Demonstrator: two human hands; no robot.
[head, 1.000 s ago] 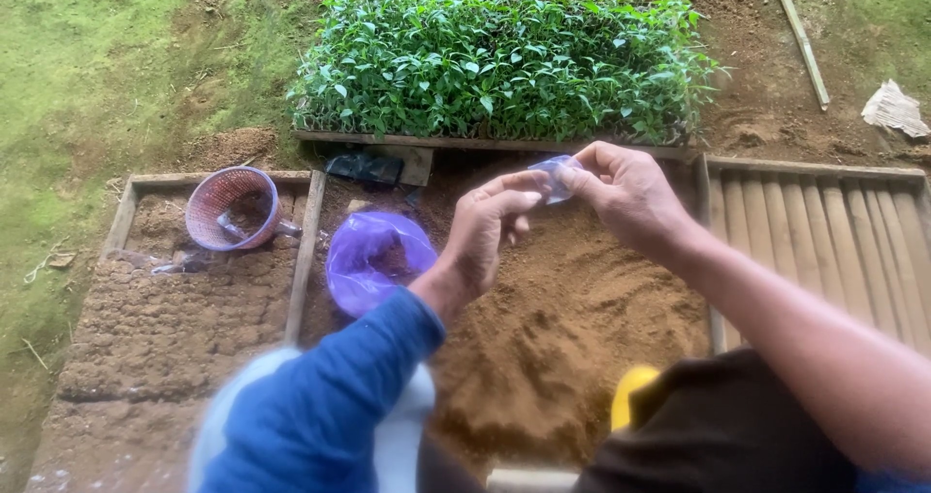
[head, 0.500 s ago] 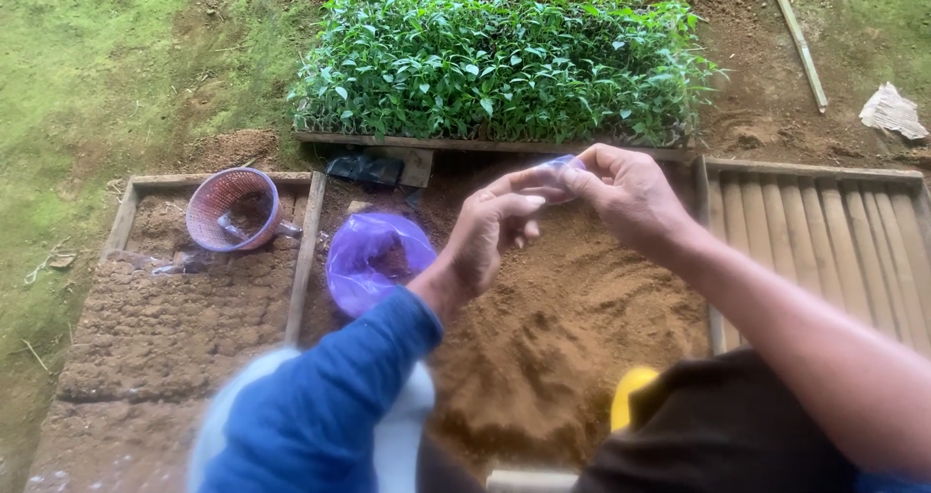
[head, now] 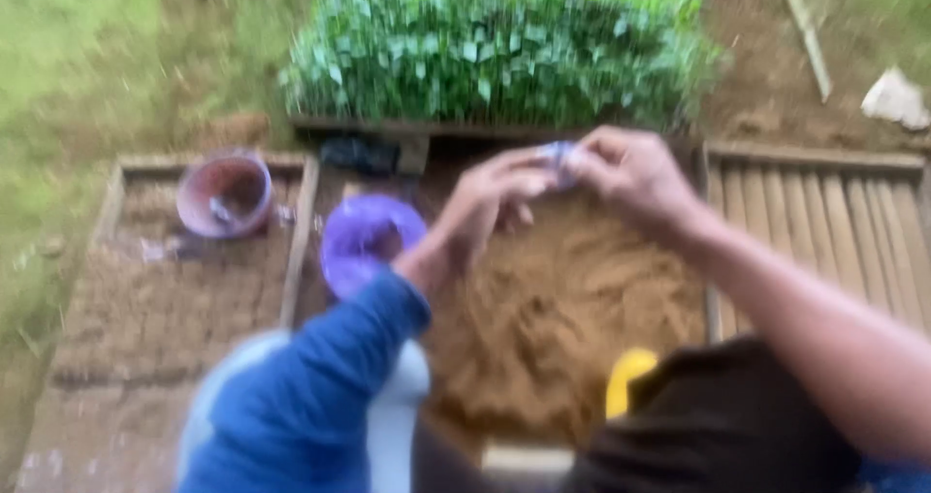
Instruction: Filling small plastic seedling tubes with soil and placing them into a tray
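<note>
- A bed of green seedlings is filling the far side, behind a wooden edge.
- A heap of loose brown soil is lying in the middle frame, directly under both hands.
- A purple bowl is sitting just left of the soil; a reddish bucket is resting in the left wooden frame, well apart from the hands.
- A slatted wooden tray is lying to the right, partly behind the right forearm.
- A yellow object is showing low in the middle, cut off by dark clothing; its kind cannot be made out.
- The whole view is blurring with motion, so edges and small details are hard to read.
- The left hand, in a blue sleeve, is curling its fingers and pinching one side of a small clear plastic piece.
- The right hand is closing loosely on the other side of the same piece, held above the soil, in front of the seedlings.
- What the plastic piece is exactly cannot be told.
</note>
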